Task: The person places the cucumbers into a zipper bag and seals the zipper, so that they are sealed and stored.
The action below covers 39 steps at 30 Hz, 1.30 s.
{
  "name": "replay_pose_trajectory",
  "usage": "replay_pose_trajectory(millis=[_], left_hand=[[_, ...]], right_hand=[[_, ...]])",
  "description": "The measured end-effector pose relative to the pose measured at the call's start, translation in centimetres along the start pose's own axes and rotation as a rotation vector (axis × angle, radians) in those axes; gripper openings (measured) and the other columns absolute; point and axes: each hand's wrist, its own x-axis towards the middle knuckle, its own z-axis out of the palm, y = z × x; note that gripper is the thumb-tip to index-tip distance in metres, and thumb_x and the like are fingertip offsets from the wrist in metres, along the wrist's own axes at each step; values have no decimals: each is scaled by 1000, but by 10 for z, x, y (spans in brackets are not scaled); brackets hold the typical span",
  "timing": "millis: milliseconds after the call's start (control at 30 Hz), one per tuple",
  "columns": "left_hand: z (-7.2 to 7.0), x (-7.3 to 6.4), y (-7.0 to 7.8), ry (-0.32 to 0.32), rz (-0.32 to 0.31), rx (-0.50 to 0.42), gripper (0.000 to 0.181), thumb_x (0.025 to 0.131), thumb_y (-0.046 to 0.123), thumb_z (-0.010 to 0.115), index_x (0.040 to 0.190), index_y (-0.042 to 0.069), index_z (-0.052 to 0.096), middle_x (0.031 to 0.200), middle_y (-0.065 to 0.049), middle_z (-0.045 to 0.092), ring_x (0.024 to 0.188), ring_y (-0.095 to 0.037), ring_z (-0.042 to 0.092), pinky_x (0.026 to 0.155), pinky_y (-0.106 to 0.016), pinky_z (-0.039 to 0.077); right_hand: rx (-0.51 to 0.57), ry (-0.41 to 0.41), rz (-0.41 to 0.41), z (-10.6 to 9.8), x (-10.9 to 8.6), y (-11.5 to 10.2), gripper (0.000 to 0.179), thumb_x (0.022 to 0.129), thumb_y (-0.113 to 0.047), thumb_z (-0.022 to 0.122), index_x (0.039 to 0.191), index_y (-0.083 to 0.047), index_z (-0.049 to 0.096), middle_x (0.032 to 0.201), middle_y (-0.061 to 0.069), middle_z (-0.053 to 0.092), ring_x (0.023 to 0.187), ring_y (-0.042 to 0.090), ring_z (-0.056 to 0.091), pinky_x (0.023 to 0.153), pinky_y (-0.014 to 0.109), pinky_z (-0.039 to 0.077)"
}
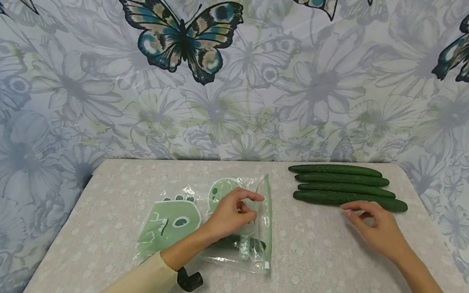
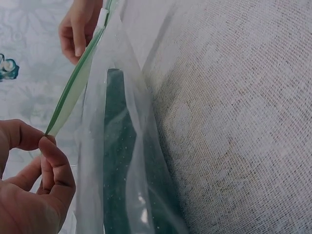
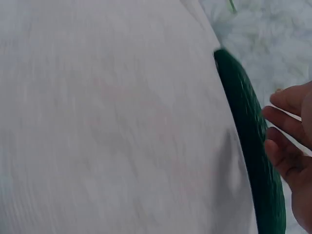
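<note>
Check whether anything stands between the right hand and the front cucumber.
Nothing visible does: the right hand is close to the front cucumber, and no object shows between them in the head or right wrist view.

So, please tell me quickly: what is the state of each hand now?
Left hand: pinching the plastic bag by its edge.
Right hand: open, close to the nearest cucumber, not gripping it.

Even, bright light fills the head view; glare flecks the plastic bag (image 1: 174,225) toward the left edge of the tabletop (image 1: 316,268). The right wrist view is blurred, a soft shadow lying beside the cucumber (image 3: 253,141).
</note>
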Motion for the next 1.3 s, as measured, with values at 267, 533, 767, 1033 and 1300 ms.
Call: replay_pose_trajectory(millis=[267, 533, 767, 1033, 1300], left_hand=[[-2, -1, -2, -1, 4, -38, 42, 93, 3, 71, 134, 7, 74, 134, -21, 61, 78, -9, 66, 65, -18, 50], [-1, 0, -3, 3, 1, -26, 41, 93, 5, 72, 134, 7, 74, 134, -20, 61, 76, -8, 64, 63, -18, 48], [0, -1, -2, 1, -2, -22, 43, 93, 3, 71, 136, 7, 73, 136, -22, 60, 75, -6, 64, 63, -17, 48], [0, -2, -3, -4, -2, -24, 43, 94, 4, 70, 136, 6, 72, 137, -23, 60, 74, -3, 64, 63, -17, 47], [-2, -4, -2, -1, -2, -25, 42, 94, 5, 71, 137, 7, 72, 137, -23, 60, 75, -5, 63, 64, -18, 47]], right_hand=[[-242, 152, -65, -39, -4, 45, 36, 84, 1, 87, 117, -13, 81, 116, 12, 78, 109, 10, 56, 90, 29, 41], [-256, 94, 64, -63, -12, 83, 43, 92, -9, 82, 134, -4, 71, 135, 29, 67, 115, 37, 63, 94, 51, 43], [-210, 6, 296, -68, -11, 85, 46, 101, -28, 76, 141, -7, 66, 130, 34, 71, 93, -2, 72, 75, 17, 41], [-166, 50, 281, -68, -18, 86, 42, 101, -23, 77, 138, -8, 66, 125, 15, 74, 98, -13, 65, 80, 14, 45], [158, 103, 324, -82, -26, 72, 54, 98, -10, 78, 149, -15, 60, 120, -36, 60, 96, -23, 63, 72, 6, 53]])
